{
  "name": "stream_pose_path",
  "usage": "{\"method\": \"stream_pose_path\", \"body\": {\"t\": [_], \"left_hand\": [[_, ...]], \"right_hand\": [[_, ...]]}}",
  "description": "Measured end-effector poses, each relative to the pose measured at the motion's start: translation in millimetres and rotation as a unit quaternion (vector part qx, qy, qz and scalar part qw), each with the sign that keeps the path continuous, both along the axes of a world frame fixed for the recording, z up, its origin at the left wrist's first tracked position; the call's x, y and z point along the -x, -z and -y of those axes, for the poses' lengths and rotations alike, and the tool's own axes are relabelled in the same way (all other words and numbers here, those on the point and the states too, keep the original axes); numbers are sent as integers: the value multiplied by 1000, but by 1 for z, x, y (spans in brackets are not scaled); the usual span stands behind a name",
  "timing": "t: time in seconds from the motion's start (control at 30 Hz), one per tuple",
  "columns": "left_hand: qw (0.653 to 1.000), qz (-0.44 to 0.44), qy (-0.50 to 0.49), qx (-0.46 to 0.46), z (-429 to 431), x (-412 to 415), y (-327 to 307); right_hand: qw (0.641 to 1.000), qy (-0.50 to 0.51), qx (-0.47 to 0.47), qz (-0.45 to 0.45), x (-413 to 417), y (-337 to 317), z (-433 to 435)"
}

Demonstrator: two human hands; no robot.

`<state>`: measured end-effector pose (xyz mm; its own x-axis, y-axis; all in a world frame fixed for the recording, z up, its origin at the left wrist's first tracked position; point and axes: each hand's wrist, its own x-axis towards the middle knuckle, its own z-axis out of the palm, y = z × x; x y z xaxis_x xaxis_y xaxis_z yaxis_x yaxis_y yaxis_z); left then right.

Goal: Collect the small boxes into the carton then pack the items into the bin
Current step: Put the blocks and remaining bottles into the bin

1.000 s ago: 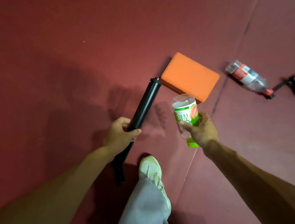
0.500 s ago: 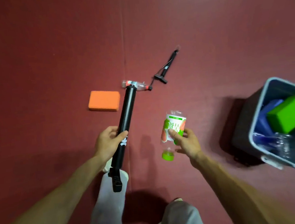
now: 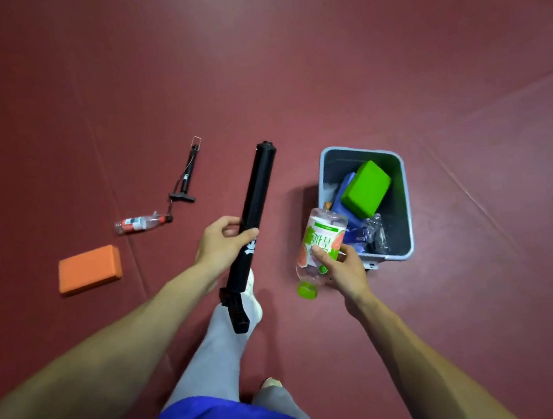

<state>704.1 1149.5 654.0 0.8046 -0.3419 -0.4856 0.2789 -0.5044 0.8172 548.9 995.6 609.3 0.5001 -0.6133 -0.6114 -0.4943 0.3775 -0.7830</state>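
- Now the right hand (image 3: pixel 342 267) grips a bottle (image 3: pixel 319 245) by its lower label, fingers wrapped round it.
- Bottle is tilted, green cap (image 3: pixel 306 290) down toward the person, base up and pointing at the bin (image 3: pixel 401 202); long axis runs near-to-far, leaning right.
- Bottle base overlaps the bin's near-left rim in view; whether it is above the opening or just short of it I cannot tell.
- Bin sits on the floor (image 3: pixel 460 85) just ahead and right of the right hand, which is clearly the nearer hand.
- Inside the bin: green block (image 3: pixel 365 188), something blue under it, clear plastic at the near end. Free space looks to be along the right wall.
- Left hand (image 3: pixel 223 243) is clenched round a black tube (image 3: pixel 254 211) near mid-length; tube axis runs from by the shoe (image 3: pixel 250 295) up and away, far end tipped right toward the bin's far-left corner.
- Tube looks longer than the bin, so it would likely have to go in end-first or stand leaning.
- Left on the floor, well left of the bin: orange block (image 3: pixel 89 269), second bottle (image 3: pixel 139 223) lying flat, small pump (image 3: pixel 185 178) touching its cap end.
- No carton or small boxes in view.
- Judgement: packing stage, part done; next is a short carry forward-right and drop the bottle in.
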Motion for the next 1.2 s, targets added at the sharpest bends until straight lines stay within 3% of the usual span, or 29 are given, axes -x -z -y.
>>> {"method": "stream_pose_path", "body": {"t": [0.23,0.6,0.87,1.2], "left_hand": [[998,-55,28,-7,122,-46,45],[985,-121,69,-102,284,-119,121],[976,-135,90,-144,381,-96,241],[978,-95,72,-170,455,-70,416]], "right_hand": [[997,69,-14,-22,-45,27,116],[984,138,-47,-106,-72,83,293],[961,196,-94,-169,-33,235,377],[958,99,-116,-242,11,438,399]]}}
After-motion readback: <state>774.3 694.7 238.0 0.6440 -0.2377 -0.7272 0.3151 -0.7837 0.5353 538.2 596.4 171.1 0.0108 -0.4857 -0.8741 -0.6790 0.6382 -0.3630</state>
